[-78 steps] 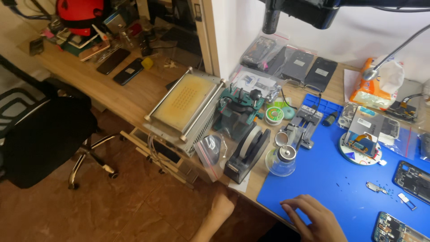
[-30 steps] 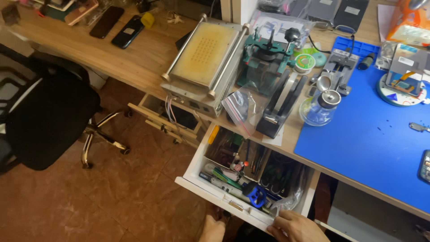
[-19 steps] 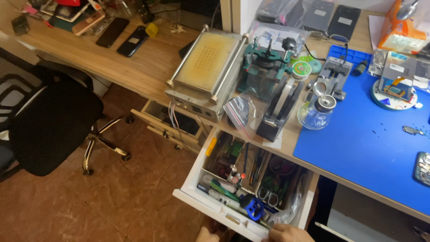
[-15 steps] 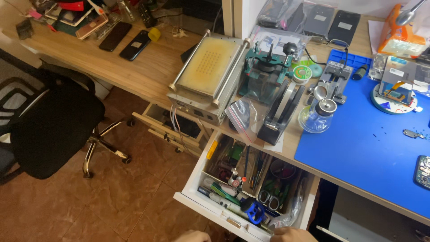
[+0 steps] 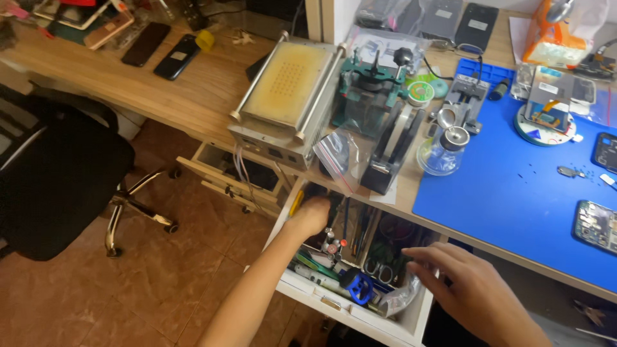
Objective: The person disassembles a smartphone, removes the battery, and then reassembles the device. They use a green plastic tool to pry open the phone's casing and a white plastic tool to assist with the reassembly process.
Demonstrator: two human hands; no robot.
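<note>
A white drawer (image 5: 308, 294) stands pulled out under the wooden desk, full of hand tools, pliers and a blue tool part (image 5: 357, 286). My left hand (image 5: 311, 216) reaches deep into the back left of the drawer, fingers curled among the tools; what it grips is hidden. My right hand (image 5: 468, 289) hovers with spread fingers over the drawer's right side, above a clear plastic bag (image 5: 400, 299), holding nothing.
On the desk above sit a yellow-topped heating plate machine (image 5: 286, 96), a green clamp fixture (image 5: 369, 96), a black tape dispenser (image 5: 391, 151), a glass bottle (image 5: 442, 151) and a blue mat (image 5: 514, 193) with phone parts. A black office chair (image 5: 58, 180) stands at left.
The drawer came open earlier. Since half a second ago both hands have risen into view: the left has reached into the drawer's back, the right has come over its right side.
</note>
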